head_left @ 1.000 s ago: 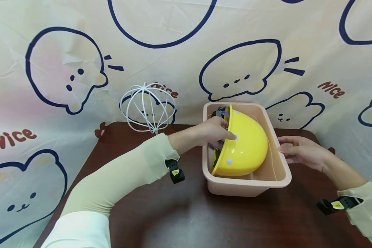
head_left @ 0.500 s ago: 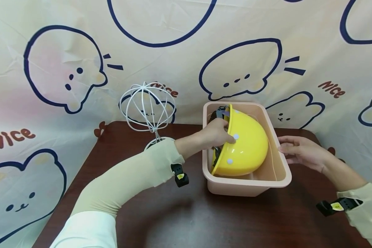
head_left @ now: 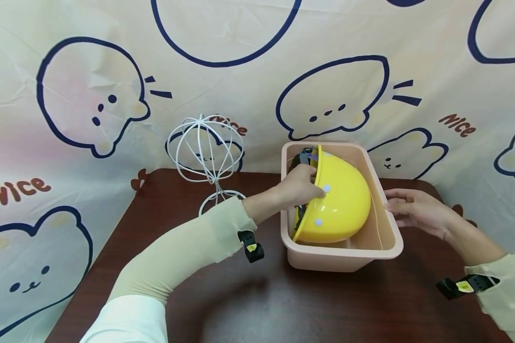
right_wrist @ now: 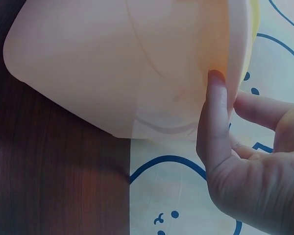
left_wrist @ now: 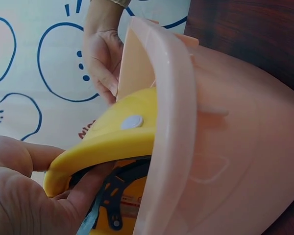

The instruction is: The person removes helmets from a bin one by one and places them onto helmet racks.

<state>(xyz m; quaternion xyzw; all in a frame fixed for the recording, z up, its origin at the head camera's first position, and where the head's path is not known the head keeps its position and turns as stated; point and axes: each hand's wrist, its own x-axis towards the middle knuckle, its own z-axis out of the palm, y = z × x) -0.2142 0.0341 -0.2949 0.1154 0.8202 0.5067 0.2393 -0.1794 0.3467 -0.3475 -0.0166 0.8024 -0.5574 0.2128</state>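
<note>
A yellow hard hat (head_left: 343, 200) with pale round dots lies on its side inside a pink plastic bin (head_left: 319, 259), its hollow facing left. My left hand (head_left: 298, 186) grips the hat's rim: the thumb is on the outer shell and the fingers reach inside, beside dark straps (left_wrist: 118, 188). On the bin's right side, my right hand (head_left: 420, 209) touches the rim and outer wall with fairly straight fingers. The right wrist view shows one fingertip (right_wrist: 216, 81) against the wall just below the lip.
A white wire stand (head_left: 214, 181) with a globe-shaped top stands behind my left forearm, its ring base partly hidden by the sleeve. Dark brown table (head_left: 283, 305) supports the bin and stand. A cartoon-printed cloth (head_left: 249, 95) hangs close behind the table.
My left forearm has shifted slightly right and down, revealing more of the wire stand's base. The left hand still grips the hat, which stays in place, as do the bin and right hand.
</note>
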